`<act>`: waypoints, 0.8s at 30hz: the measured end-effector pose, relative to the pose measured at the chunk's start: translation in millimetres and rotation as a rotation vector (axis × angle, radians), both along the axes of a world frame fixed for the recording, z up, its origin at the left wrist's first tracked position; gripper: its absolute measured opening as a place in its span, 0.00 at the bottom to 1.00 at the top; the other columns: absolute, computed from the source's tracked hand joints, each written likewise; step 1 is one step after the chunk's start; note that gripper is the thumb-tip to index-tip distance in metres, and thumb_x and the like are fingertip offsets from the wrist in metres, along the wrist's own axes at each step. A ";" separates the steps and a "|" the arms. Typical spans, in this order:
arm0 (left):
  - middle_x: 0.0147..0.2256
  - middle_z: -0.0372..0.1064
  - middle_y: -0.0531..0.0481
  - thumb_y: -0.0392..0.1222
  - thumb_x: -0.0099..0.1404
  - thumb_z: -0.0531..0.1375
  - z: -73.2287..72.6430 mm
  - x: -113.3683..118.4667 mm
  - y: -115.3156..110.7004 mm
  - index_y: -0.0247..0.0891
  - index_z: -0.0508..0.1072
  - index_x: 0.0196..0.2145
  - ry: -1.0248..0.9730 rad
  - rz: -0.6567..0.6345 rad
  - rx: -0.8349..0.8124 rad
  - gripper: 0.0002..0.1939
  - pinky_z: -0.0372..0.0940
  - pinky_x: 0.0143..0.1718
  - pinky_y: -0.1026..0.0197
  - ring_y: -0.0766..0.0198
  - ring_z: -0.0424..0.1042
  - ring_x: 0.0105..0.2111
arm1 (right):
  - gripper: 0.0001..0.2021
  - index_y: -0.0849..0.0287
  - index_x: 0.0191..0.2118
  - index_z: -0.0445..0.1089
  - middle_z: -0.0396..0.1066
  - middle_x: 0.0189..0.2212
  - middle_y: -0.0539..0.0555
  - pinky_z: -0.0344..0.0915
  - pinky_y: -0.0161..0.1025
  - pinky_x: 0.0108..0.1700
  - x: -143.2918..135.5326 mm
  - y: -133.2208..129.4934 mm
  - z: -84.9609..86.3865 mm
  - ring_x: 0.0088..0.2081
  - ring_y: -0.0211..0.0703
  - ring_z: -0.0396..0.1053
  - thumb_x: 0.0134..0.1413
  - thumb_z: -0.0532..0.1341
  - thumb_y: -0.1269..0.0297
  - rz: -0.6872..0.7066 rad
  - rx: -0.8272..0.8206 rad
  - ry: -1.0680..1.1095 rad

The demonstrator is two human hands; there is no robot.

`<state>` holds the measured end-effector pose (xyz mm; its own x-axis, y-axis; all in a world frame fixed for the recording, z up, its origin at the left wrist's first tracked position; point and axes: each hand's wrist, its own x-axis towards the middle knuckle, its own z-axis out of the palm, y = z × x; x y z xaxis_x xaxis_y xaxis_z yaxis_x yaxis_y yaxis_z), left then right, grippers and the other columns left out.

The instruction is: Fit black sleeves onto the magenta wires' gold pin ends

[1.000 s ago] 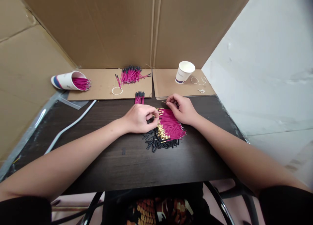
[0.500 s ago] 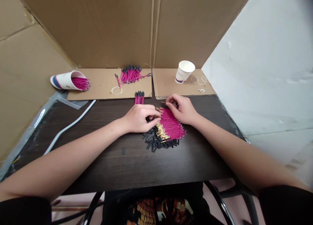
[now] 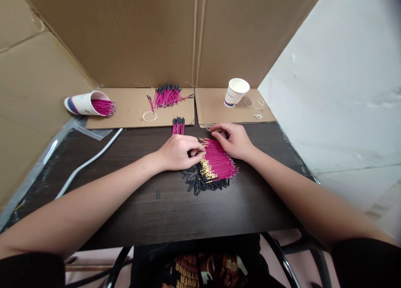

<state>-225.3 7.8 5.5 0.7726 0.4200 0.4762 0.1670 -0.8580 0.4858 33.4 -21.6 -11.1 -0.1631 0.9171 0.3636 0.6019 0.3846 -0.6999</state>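
Magenta wires with gold pin ends lie side by side on the dark table, gold ends to the left. Short black sleeves are heaped below and left of them. My left hand is closed in a pinch at the wires' left edge; what its fingertips hold is too small to make out. Above the wires, my right hand pinches one wire, whose gold tip sticks out leftward; the rest is hidden by the fingers. Behind my left hand lies a bundle of black-capped wires.
Cardboard strips along the back carry a pile of capped wires, a rubber band and an upright paper cup. A tipped cup of wires lies left. A white cable crosses the table's left side.
My right hand has shifted slightly left with the gold-tipped wire. The left hand's fingers have closed a little more, at nearly the same place.
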 end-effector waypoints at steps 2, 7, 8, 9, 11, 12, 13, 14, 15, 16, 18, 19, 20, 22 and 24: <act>0.26 0.72 0.52 0.40 0.74 0.62 0.8 0.0 -0.8 0.36 0.85 0.39 0.014 0.009 -0.006 0.11 0.67 0.30 0.63 0.67 0.71 0.25 | 0.09 0.56 0.46 0.82 0.83 0.36 0.56 0.70 0.46 0.41 -0.4 -0.1 0.3 0.32 0.46 0.73 0.70 0.65 0.59 -0.010 0.004 -0.013; 0.28 0.75 0.52 0.40 0.69 0.65 1.4 -0.1 -2.7 0.37 0.85 0.38 0.030 0.023 -0.018 0.08 0.70 0.32 0.62 0.66 0.73 0.27 | 0.09 0.56 0.44 0.83 0.83 0.36 0.56 0.70 0.46 0.42 -1.1 -0.7 1.5 0.33 0.47 0.75 0.71 0.65 0.60 -0.011 0.020 -0.034; 0.28 0.75 0.52 0.40 0.69 0.65 1.3 0.0 -2.9 0.37 0.85 0.38 0.029 0.025 -0.017 0.08 0.70 0.32 0.62 0.66 0.73 0.27 | 0.09 0.56 0.44 0.82 0.83 0.36 0.56 0.70 0.46 0.42 -1.2 -0.7 1.6 0.33 0.47 0.75 0.71 0.65 0.60 -0.007 0.026 -0.037; 0.28 0.75 0.53 0.40 0.68 0.65 1.1 0.1 -3.0 0.37 0.85 0.38 0.028 0.026 -0.016 0.07 0.70 0.32 0.62 0.66 0.73 0.27 | 0.09 0.56 0.44 0.82 0.83 0.35 0.55 0.70 0.46 0.42 -1.2 -0.7 1.6 0.33 0.46 0.74 0.71 0.65 0.60 -0.001 0.032 -0.040; 0.27 0.75 0.53 0.39 0.69 0.64 0.9 0.4 -3.0 0.37 0.85 0.37 0.023 0.028 -0.016 0.08 0.70 0.32 0.62 0.67 0.73 0.26 | 0.08 0.56 0.44 0.82 0.82 0.35 0.55 0.70 0.46 0.42 -1.1 -0.6 1.4 0.33 0.46 0.74 0.71 0.65 0.61 0.009 0.042 -0.046; 0.27 0.75 0.53 0.39 0.69 0.64 0.9 0.6 -3.0 0.37 0.85 0.37 0.021 0.028 -0.016 0.08 0.70 0.32 0.62 0.67 0.73 0.26 | 0.08 0.56 0.43 0.82 0.82 0.35 0.55 0.70 0.46 0.42 -1.1 -0.5 1.3 0.33 0.46 0.74 0.71 0.65 0.61 0.011 0.043 -0.047; 0.27 0.75 0.52 0.39 0.69 0.64 0.9 0.7 -2.9 0.37 0.84 0.36 0.019 0.028 -0.016 0.08 0.70 0.32 0.62 0.67 0.73 0.26 | 0.08 0.56 0.43 0.82 0.82 0.35 0.55 0.70 0.46 0.42 -1.1 -0.5 1.2 0.33 0.46 0.73 0.71 0.65 0.60 0.012 0.042 -0.048; 0.27 0.75 0.52 0.39 0.69 0.63 0.8 0.9 -2.7 0.37 0.84 0.36 0.018 0.029 -0.017 0.08 0.70 0.32 0.62 0.67 0.73 0.26 | 0.08 0.55 0.43 0.82 0.82 0.35 0.55 0.70 0.46 0.42 -1.1 -0.4 1.1 0.33 0.46 0.73 0.71 0.65 0.60 0.013 0.039 -0.048; 0.27 0.75 0.52 0.39 0.70 0.63 0.8 0.9 -2.6 0.37 0.84 0.36 0.019 0.027 -0.016 0.08 0.69 0.32 0.62 0.67 0.73 0.26 | 0.08 0.55 0.43 0.82 0.82 0.35 0.55 0.70 0.46 0.42 -1.1 -0.4 1.1 0.33 0.46 0.73 0.71 0.65 0.60 0.012 0.036 -0.048; 0.28 0.75 0.52 0.39 0.70 0.63 0.8 0.9 -2.4 0.37 0.84 0.36 0.022 0.025 -0.015 0.09 0.69 0.32 0.62 0.67 0.73 0.26 | 0.08 0.55 0.43 0.82 0.82 0.35 0.55 0.69 0.46 0.42 -1.2 -0.4 1.1 0.33 0.46 0.73 0.71 0.65 0.60 0.012 0.034 -0.048; 0.28 0.75 0.52 0.39 0.70 0.62 0.5 0.8 -1.9 0.37 0.83 0.36 0.032 0.020 -0.010 0.09 0.69 0.32 0.62 0.67 0.73 0.27 | 0.09 0.55 0.43 0.81 0.82 0.35 0.54 0.69 0.46 0.42 -1.4 -0.5 1.3 0.33 0.46 0.73 0.71 0.64 0.59 0.013 0.032 -0.046; 0.28 0.75 0.52 0.39 0.71 0.62 0.2 0.7 -1.7 0.37 0.83 0.36 0.038 0.016 -0.007 0.09 0.69 0.32 0.62 0.67 0.72 0.27 | 0.09 0.55 0.43 0.81 0.82 0.35 0.54 0.69 0.46 0.42 -1.6 -0.7 1.5 0.33 0.46 0.73 0.71 0.64 0.59 0.015 0.030 -0.044; 0.28 0.75 0.52 0.39 0.71 0.62 0.0 0.6 -1.5 0.37 0.82 0.36 0.045 0.013 -0.004 0.09 0.69 0.32 0.62 0.67 0.72 0.27 | 0.08 0.55 0.43 0.81 0.82 0.35 0.54 0.69 0.46 0.42 -1.7 -0.8 1.8 0.33 0.46 0.73 0.71 0.64 0.59 0.018 0.024 -0.042; 0.29 0.75 0.52 0.38 0.71 0.62 -0.5 0.5 -1.2 0.37 0.82 0.36 0.051 0.010 0.001 0.08 0.68 0.32 0.63 0.67 0.72 0.27 | 0.08 0.55 0.42 0.80 0.82 0.35 0.54 0.69 0.46 0.42 -1.9 -1.2 2.4 0.33 0.46 0.73 0.71 0.64 0.59 0.020 0.009 -0.031; 0.29 0.74 0.52 0.38 0.71 0.62 -0.8 0.4 -1.2 0.37 0.81 0.36 0.042 0.013 0.006 0.07 0.67 0.32 0.62 0.67 0.71 0.27 | 0.08 0.55 0.41 0.79 0.82 0.35 0.55 0.70 0.46 0.42 -2.0 -1.6 2.9 0.34 0.47 0.74 0.71 0.64 0.59 0.013 -0.007 -0.011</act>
